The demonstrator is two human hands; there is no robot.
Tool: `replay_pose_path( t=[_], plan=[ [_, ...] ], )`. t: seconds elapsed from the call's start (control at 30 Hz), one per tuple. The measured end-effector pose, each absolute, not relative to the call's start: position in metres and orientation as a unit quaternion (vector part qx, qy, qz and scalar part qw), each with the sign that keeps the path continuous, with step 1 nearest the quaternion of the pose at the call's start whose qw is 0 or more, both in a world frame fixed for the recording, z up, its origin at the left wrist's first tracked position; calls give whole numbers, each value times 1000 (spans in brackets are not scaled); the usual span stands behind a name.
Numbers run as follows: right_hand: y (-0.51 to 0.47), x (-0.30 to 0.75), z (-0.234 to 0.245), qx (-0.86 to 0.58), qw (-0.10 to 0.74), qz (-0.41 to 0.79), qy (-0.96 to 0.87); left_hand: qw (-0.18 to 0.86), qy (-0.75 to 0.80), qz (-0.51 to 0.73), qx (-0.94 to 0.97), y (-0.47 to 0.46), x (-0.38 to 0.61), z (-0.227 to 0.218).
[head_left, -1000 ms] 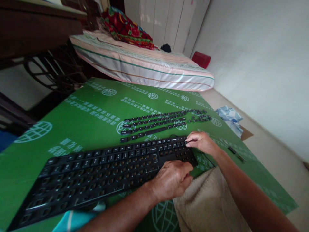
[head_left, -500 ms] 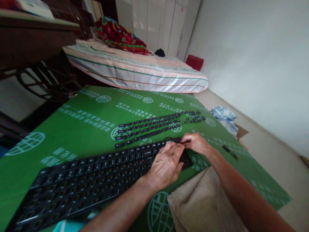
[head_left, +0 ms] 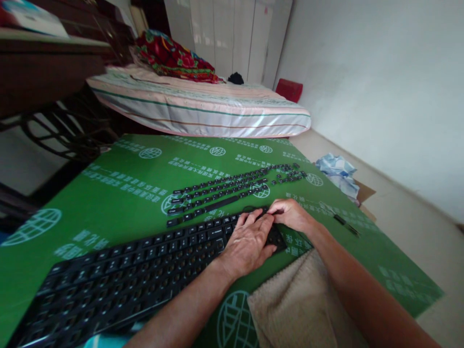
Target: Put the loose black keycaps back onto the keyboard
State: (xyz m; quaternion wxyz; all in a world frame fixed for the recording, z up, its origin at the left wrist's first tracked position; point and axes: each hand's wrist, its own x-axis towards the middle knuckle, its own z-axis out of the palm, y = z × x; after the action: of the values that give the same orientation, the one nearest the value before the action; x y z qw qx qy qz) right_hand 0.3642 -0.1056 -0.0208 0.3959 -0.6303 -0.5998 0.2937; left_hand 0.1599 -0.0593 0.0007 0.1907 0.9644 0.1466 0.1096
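A black keyboard [head_left: 145, 258] lies across the green sheet, its top rows fitted with keycaps and bare sockets showing in many lower rows. My left hand [head_left: 250, 239] rests palm down over its right part, fingers stretched out. Against the far right corner of the keyboard, my right hand [head_left: 292, 215] has thumb and fingers pinched together; whatever is between them is hidden. Beyond the keyboard, loose black keycaps [head_left: 217, 191] are laid out in several rows, with a long spacebar [head_left: 222, 203] in the nearest row.
The printed green sheet [head_left: 119, 193] covers the floor. A brown cloth [head_left: 293, 304] is close in front of me. Right of my arm lies a thin dark tool [head_left: 344, 223]. Crumpled blue-white plastic [head_left: 337, 171] sits by the wall. A bed [head_left: 203, 108] stands beyond.
The view has shifted slightly, so the keyboard and keycaps appear a little further left. My left fingers are spread somewhat wider. The right hand keeps its pinch at the keyboard's corner.
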Motion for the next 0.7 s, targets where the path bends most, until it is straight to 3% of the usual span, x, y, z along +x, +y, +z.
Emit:
replay_pose_path(
  t=[0.7],
  plan=[
    [-118,360,-24,-619,446,285,-581,156,136,116,971,-59,162,-3]
  ],
)
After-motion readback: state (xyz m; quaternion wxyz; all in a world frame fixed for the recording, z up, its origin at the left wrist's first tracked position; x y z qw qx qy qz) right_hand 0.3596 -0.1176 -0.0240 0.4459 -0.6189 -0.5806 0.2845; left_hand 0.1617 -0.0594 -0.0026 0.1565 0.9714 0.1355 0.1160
